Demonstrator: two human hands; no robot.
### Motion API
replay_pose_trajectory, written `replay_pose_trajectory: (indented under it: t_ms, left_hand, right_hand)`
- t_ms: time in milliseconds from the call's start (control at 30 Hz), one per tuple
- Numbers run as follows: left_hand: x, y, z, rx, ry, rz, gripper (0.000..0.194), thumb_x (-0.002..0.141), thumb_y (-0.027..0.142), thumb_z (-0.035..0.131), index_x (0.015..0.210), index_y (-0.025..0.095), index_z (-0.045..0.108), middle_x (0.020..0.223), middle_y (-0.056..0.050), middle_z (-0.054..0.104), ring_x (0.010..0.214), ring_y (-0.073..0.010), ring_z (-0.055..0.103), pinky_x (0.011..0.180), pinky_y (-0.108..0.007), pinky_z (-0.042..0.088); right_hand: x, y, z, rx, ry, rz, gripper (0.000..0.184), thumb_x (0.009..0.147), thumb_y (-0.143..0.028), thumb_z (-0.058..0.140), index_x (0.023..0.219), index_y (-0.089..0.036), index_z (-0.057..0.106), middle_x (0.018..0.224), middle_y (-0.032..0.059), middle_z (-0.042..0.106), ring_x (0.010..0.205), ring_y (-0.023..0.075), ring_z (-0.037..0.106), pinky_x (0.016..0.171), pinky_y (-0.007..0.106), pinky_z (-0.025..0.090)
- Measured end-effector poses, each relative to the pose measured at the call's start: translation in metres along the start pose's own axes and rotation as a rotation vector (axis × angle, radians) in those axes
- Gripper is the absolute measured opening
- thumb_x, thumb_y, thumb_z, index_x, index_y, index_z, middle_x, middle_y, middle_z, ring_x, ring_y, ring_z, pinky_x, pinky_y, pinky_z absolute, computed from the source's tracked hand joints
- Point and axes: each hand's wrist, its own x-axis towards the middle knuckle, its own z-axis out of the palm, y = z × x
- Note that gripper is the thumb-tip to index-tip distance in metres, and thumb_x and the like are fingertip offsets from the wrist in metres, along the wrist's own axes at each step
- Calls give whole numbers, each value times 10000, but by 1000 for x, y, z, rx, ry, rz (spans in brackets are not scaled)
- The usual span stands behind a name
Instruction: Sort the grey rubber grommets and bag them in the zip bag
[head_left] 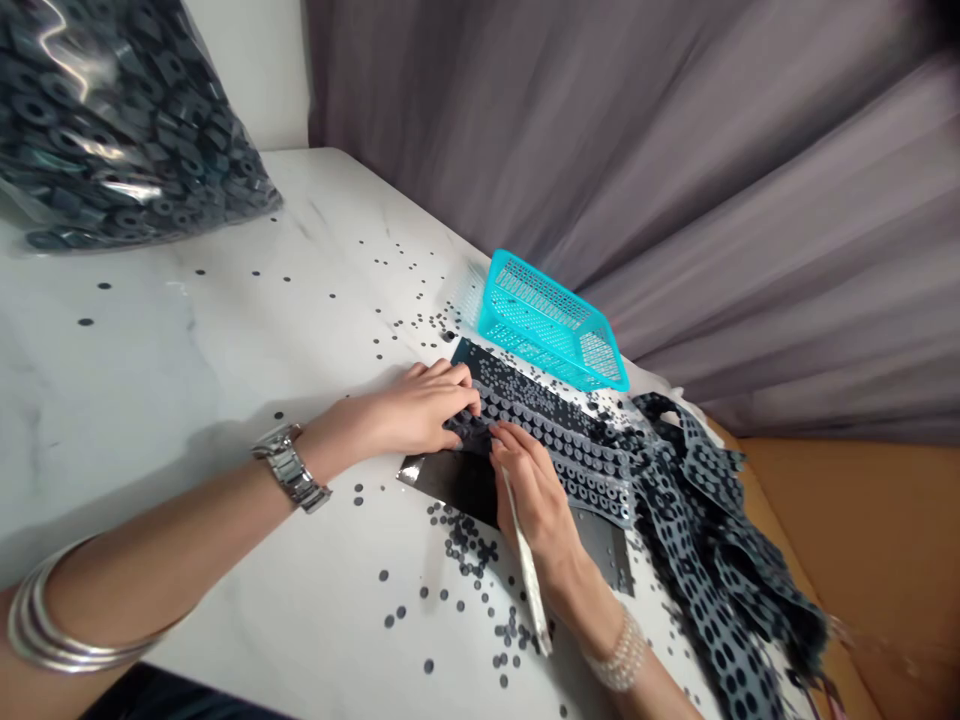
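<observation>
**Two hands working on a punched dark sheet at a white table**

A dark sheet of punched rubber-like rings [555,430] lies flat on a white marble-patterned table [225,330], just right of the frame's centre. It is covered in neat rows of small round pieces. The left hand [420,410] reaches in from the lower left and lies palm down on the sheet's near end, fingers pressed flat on it and close together. The right hand [536,500] comes up from the bottom centre, its fingertips curled down onto the same end of the sheet, touching the left hand's fingertips. A thin pale stick-like tool [529,575] runs along the right hand towards the wrist; how it is gripped cannot be told.

The left wrist wears a metal watch [291,468], and silver bangles [52,625] sit further up the arm at the lower left edge. A white bead bracelet [619,650] circles the right wrist.

Under the sheet's near corner is a shiny black flat piece [450,475]. Small dark discs [469,545] are scattered over the table, thickest just below the hands. To the right, spent strips full of round holes [720,560] trail in a tangled heap towards the lower right corner. A turquoise plastic basket [551,320] rests tilted just above the sheet. In the upper left corner sits a clear bag of dark rings [120,110]. Grey curtain [675,150] fills the upper right.
</observation>
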Motion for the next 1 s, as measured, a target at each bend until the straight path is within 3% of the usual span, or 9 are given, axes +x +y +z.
replay_pose_trajectory:
  t_ms: [167, 233, 333, 433, 633, 1000]
  left_hand:
    - [2, 4, -2, -14, -30, -13, 270, 770, 271, 559, 1040, 260, 572, 1159, -32, 527, 1126, -235, 415, 922, -398, 295]
    - [2, 5, -4, -22, -47, -17, 273, 764, 268, 555, 1036, 262, 579, 1149, -34, 531, 1128, -239, 412, 921, -398, 299]
    - [0, 6, -7, -25, -48, -37, 295, 749, 260, 566, 1042, 259, 590, 1168, -41, 528, 1136, -249, 409, 931, -401, 299]
    - [-3, 8, -9, -43, -52, -37, 342, 725, 257, 589, 1066, 253, 597, 1196, -49, 513, 1142, -258, 409, 945, -401, 305]
    - [-5, 11, -16, -111, -114, -72, 377, 727, 296, 607, 1097, 228, 596, 1213, -76, 475, 1160, -260, 394, 972, -397, 322]
    - [-1, 3, -18, -184, -130, -87, 361, 721, 341, 598, 1071, 254, 614, 1237, -53, 478, 1188, -254, 385, 1023, -410, 290]
  right_hand:
    - [-1, 3, -10, -119, 261, 197, 184, 898, -51, 465, 1009, -191, 511, 1159, 157, 644, 1136, 231, 600, 868, 384, 553]
    - [2, 4, -21, -154, 300, 285, 154, 903, -90, 486, 1000, -204, 522, 1128, 136, 663, 1079, 223, 636, 843, 369, 559]
    - [5, 2, -30, -71, 172, 320, 111, 907, -142, 507, 981, -221, 533, 1146, 115, 667, 1077, 222, 641, 856, 374, 552]
    - [7, -3, -25, 22, 63, 266, 100, 906, -142, 509, 953, -222, 545, 1188, 114, 654, 1153, 232, 598, 901, 402, 529]
    - [18, -8, -12, 106, -19, 46, 123, 885, -113, 523, 943, -219, 549, 1189, 114, 649, 1178, 237, 574, 910, 422, 513]
    - [21, -6, -12, 152, -119, 29, 133, 900, -123, 503, 989, -211, 548, 1253, 129, 607, 1227, 233, 532, 955, 432, 481]
